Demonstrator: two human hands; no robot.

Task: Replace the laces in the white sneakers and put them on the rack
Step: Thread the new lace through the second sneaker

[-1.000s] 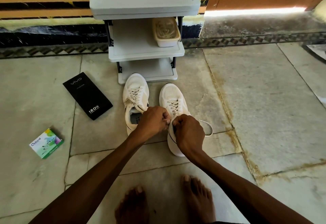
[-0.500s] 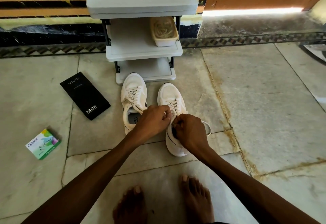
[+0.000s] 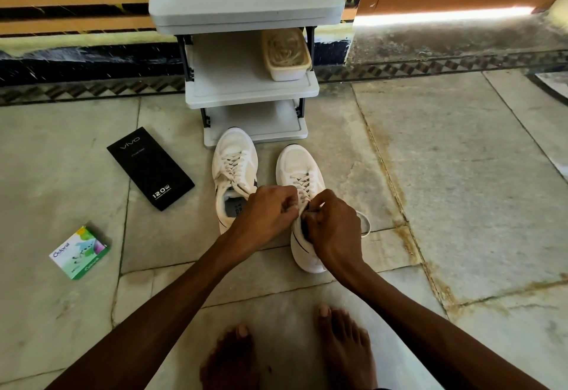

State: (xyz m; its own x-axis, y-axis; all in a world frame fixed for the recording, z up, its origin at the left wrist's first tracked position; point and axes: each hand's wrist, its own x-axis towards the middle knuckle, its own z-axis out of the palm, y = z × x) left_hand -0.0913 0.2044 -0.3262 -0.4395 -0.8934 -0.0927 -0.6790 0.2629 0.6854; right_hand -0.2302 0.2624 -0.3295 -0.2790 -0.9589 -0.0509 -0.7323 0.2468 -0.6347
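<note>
Two white sneakers stand side by side on the stone floor, toes toward a grey shoe rack (image 3: 252, 93). The left sneaker (image 3: 234, 168) is laced, its opening showing. Over the tongue of the right sneaker (image 3: 299, 168), my left hand (image 3: 266, 213) and my right hand (image 3: 333, 226) meet, each pinching the white lace (image 3: 304, 188) with curled fingers. A loop of lace (image 3: 365, 223) sticks out to the right of my right hand. The sneaker's opening is mostly hidden by my hands.
A plastic tub of old laces (image 3: 285, 56) sits on the rack's middle shelf at the right. A black box (image 3: 150, 168) and a small green carton (image 3: 80, 253) lie on the floor to the left. My bare feet (image 3: 289, 349) are near the bottom edge.
My hands have stayed on the right sneaker's lace, shifting slightly, and the fingers of my right hand have drawn in closer over the tongue. The sneakers have not moved.
</note>
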